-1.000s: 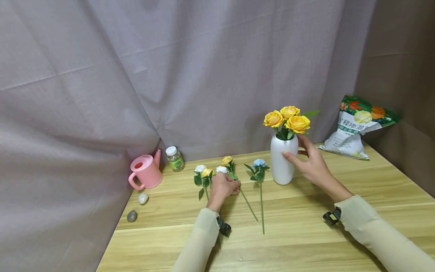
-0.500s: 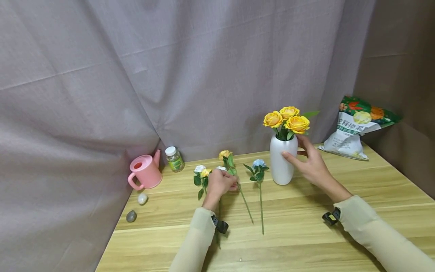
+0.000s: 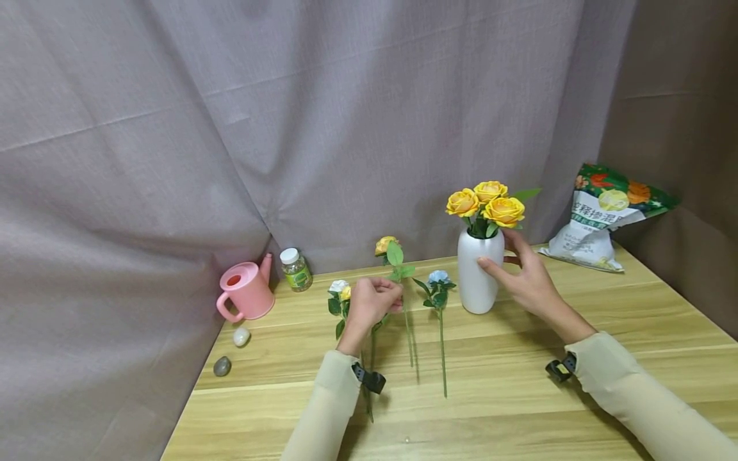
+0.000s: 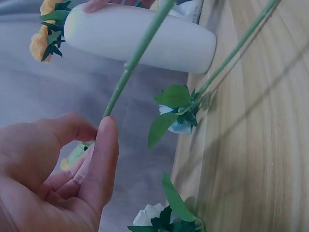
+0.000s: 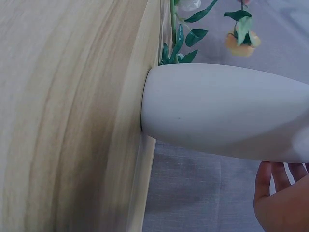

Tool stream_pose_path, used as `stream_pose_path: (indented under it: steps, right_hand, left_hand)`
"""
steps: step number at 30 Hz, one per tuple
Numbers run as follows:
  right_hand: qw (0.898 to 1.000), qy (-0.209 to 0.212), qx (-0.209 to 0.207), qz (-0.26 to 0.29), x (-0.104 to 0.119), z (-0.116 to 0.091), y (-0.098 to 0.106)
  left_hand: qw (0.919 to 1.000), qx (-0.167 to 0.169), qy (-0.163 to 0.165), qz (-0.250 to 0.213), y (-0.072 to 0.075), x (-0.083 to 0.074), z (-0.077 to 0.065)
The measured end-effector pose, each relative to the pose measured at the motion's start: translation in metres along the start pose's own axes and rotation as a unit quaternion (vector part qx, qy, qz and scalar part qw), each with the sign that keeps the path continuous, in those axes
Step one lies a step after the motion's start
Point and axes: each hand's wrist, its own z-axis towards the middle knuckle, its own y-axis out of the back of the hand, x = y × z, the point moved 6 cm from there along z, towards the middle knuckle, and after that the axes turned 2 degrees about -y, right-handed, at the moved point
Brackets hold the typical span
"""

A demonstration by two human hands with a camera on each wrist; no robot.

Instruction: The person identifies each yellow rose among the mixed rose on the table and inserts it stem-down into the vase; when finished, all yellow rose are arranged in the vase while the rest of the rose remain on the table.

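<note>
My left hand point(image 3: 371, 308) pinches the green stem point(image 4: 137, 55) of a yellow rose point(image 3: 386, 246) between thumb and fingers. The rose is lifted off the table, its bloom pointing away and its stem end hanging toward me. My right hand point(image 3: 533, 282) grips the upper part of a white vase point(image 3: 478, 275), thumb in front and fingers behind. The vase stands upright with several yellow roses point(image 3: 504, 211) in it. Between the hands lies a blue flower point(image 3: 439, 278). Beside and partly under my left hand lie a white flower point(image 3: 338, 286) and a small yellow flower point(image 3: 346, 293).
A pink watering can point(image 3: 248, 291) and a lidded jar point(image 3: 296, 270) stand at the back left. Two stones, one pale point(image 3: 241, 337) and one grey point(image 3: 221, 366), lie near the left edge. A printed bag point(image 3: 594, 221) leans at the back right. Grey cloth point(image 3: 369, 128) hangs behind.
My left hand has raised the yellow rose off the table and shifted slightly left and up. The rose's stem has swung more upright in view. My right hand stays on the vase.
</note>
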Motion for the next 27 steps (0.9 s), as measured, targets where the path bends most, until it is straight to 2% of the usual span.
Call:
stream_pose_path:
  steps: [5,12,19,27]
  right_hand:
    - [1.000,0.003,0.000,0.006,-0.001,0.000,-0.001]
    - [1.000,-0.001,0.003,0.007,0.000,0.000,-0.001]
    - [1.000,0.009,0.000,0.015,0.000,0.000,-0.001]
    - [1.000,0.008,0.000,0.014,-0.002,0.000,-0.002]
  left_hand:
    - [0.9997,-0.001,-0.001,-0.022,-0.001,-0.003,0.000]
    - [0.9957,0.018,-0.020,-0.088,-0.003,-0.012,0.000]
    - [0.9851,0.037,-0.092,-0.141,-0.007,-0.044,-0.004]
    - [0.9668,-0.002,-0.162,-0.198,-0.016,-0.088,0.000]
